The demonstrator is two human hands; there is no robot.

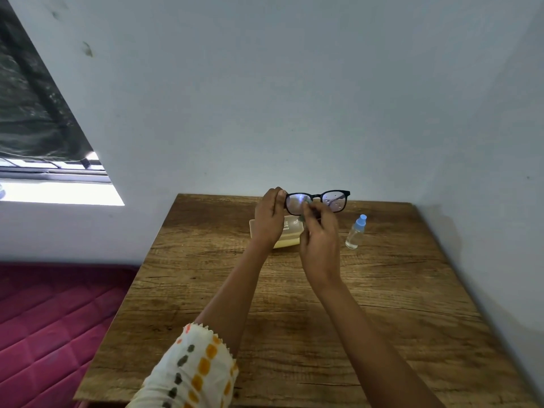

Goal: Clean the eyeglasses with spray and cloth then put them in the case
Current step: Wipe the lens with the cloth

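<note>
Black-framed eyeglasses (334,198) are held up above the far part of the wooden table (294,304). My left hand (268,220) grips their left end. My right hand (319,242) pinches a small greenish cloth (306,205) against the left lens. Droplets show on the right lens. A pale yellow case (290,235) lies open on the table below my hands, mostly hidden by them. A clear spray bottle (355,232) with a blue cap stands to the right of the case.
The table stands in a corner of pale walls. A magenta quilted mattress (53,319) lies low to the left. A window (44,128) is at the upper left.
</note>
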